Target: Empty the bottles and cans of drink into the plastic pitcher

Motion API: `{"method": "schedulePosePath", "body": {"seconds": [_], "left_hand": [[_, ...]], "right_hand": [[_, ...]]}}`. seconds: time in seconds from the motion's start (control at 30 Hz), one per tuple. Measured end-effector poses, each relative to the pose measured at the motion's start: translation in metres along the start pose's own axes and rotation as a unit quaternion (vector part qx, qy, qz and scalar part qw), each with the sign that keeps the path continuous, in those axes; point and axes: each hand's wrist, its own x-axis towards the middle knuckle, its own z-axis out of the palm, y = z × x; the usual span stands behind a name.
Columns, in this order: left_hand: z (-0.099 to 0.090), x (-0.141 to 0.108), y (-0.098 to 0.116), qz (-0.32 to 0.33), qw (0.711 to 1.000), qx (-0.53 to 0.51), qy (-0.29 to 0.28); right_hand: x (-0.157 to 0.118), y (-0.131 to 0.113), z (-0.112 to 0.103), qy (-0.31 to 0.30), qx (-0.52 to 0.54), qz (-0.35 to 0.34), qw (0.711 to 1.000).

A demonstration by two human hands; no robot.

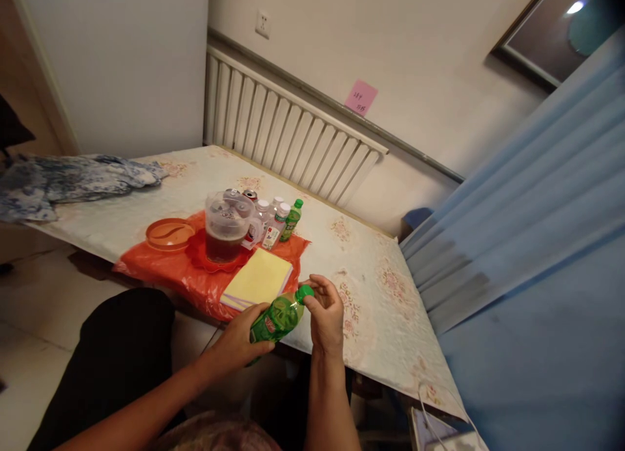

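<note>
My left hand [243, 337] is wrapped around the body of a green soda bottle [282, 315], tilted with its neck up and to the right. At the neck, the fingers of my right hand [325, 311] are closed on the green bottle cap [305, 293]. The bottle is held just over the near table edge. Beyond it lie yellow sheets of paper [258, 276] on a red plastic bag [168, 272]. A clear plastic pitcher [227, 223] with brown liquid stands in a red dish [198, 252].
Behind the pitcher stand several bottles [275, 230], a second green bottle [291, 222] and a can [250, 194]. An orange lid [170, 234] lies left. Patterned cloth [78, 181] covers the far left corner. A radiator [288, 129] lines the wall; a blue curtain [527, 243] hangs right.
</note>
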Motion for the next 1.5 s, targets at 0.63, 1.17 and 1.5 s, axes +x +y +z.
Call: {"method": "schedulePosePath", "body": {"seconds": [0.63,1.17,1.5], "left_hand": [[0.002,0.026,0.017,-0.015,0.999,-0.033,0.029],[0.015,0.042,0.014,-0.008,0.999,-0.028,-0.026],[0.015,0.035,0.004,-0.016,0.996,-0.059,-0.059]], "right_hand": [[-0.023,0.017,-0.013,-0.129,-0.078,0.105,0.983],[-0.015,0.022,-0.013,-0.019,-0.154,0.077,0.985],[-0.006,0.008,-0.017,0.025,-0.113,0.061,0.991]]}}
